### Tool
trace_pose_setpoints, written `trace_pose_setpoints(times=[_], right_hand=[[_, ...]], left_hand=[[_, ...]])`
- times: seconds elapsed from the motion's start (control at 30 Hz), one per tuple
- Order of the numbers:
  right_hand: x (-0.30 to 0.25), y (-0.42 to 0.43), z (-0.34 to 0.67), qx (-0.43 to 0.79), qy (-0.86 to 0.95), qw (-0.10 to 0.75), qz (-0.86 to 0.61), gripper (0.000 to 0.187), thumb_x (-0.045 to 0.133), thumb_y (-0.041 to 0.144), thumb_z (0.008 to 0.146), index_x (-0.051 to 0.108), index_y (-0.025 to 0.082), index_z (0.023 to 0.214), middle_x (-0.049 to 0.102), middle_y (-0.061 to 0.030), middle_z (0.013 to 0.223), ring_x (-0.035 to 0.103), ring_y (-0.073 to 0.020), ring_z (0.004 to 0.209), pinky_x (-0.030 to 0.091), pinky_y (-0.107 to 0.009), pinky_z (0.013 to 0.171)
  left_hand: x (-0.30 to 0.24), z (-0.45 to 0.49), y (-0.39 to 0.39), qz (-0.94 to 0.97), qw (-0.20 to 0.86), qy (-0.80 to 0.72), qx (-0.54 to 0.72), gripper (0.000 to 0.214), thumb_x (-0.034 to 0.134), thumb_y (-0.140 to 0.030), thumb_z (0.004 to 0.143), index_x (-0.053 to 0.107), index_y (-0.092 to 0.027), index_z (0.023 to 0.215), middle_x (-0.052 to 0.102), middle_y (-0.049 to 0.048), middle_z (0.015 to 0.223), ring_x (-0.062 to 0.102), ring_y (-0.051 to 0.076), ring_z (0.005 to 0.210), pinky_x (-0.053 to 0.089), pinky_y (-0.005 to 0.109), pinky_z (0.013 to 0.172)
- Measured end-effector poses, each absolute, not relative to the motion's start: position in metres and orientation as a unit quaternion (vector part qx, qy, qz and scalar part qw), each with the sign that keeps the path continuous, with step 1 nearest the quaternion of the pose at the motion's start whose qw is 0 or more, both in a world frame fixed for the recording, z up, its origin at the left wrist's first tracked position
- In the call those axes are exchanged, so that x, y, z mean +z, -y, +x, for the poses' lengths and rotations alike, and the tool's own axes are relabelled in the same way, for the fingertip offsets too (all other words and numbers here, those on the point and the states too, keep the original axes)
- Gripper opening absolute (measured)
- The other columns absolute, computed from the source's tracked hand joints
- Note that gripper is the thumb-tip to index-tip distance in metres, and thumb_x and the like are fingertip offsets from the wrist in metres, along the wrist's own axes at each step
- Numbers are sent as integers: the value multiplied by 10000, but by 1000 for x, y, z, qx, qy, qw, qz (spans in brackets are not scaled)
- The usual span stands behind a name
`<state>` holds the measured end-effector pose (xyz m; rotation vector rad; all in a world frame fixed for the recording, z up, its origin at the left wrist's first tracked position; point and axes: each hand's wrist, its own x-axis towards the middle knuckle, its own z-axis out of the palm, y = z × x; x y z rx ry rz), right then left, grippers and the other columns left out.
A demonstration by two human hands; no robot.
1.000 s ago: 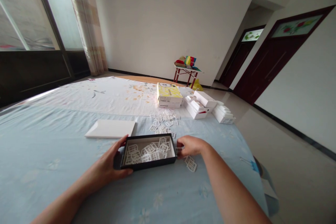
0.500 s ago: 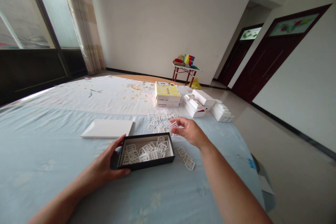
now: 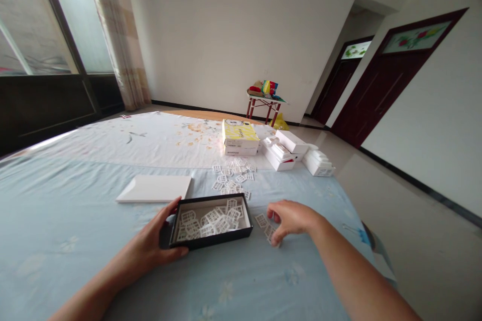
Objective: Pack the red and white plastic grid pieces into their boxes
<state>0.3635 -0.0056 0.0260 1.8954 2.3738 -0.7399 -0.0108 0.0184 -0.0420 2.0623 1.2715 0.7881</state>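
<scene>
My left hand (image 3: 156,241) grips the left end of a black open box (image 3: 248,229), fingers at its far corner and thumb along the near side. Inside the box lies a jumbled heap of small white plastic window-shaped lattice pieces (image 3: 213,221). To the right of the box, my right hand (image 3: 291,220) is lowered over a few loose white lattice pieces (image 3: 262,220) on the cloth. Its thumb and fingers are apart around them, and the fingertips partly cover the pieces. More white lattice pieces (image 3: 226,179) are scattered just beyond the box.
A flat white lid (image 3: 154,188) lies behind my left hand. Farther back stand a yellow and white box (image 3: 240,138) and several white cartons (image 3: 291,141). A floral tablecloth (image 3: 113,160) covers the table. Beyond it, a small side table (image 3: 265,98) stands by the wall.
My right hand has moved from the scattered pieces behind the box, where it held one lattice piece, down to the loose pieces at the right. The left hand stays on the box.
</scene>
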Motion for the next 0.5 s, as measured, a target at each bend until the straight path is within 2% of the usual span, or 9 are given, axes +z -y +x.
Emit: trace_pose_setpoints(times=[0.17,0.3,0.5], right_hand=[[14,10,369,-319,-740,1,593,403,776,380,489,583,199,793,543,51,675,465,-98,567,301,-202,479],[8,-4,370,-355,-736,-52,574,260,734,305,562,585,172,729,516,53,631,450,-87,572,313,-191,494],[4,-16,356,-272,-763,-86,579,300,763,299,503,610,169,725,546,23,770,472,-98,643,322,-191,521]], left_hand=[[-45,-8,-19,763,284,-479,328,885,685,-438,616,252,-308,1376,504,80,1270,555,293,1052,481,400,886],[-44,-9,-19,771,273,-475,324,890,689,-427,619,249,-294,1381,510,87,1267,554,286,1059,461,406,917],[-40,-13,-19,785,256,-479,297,914,709,-414,612,247,-297,1391,469,93,1327,550,284,1073,482,381,894]])
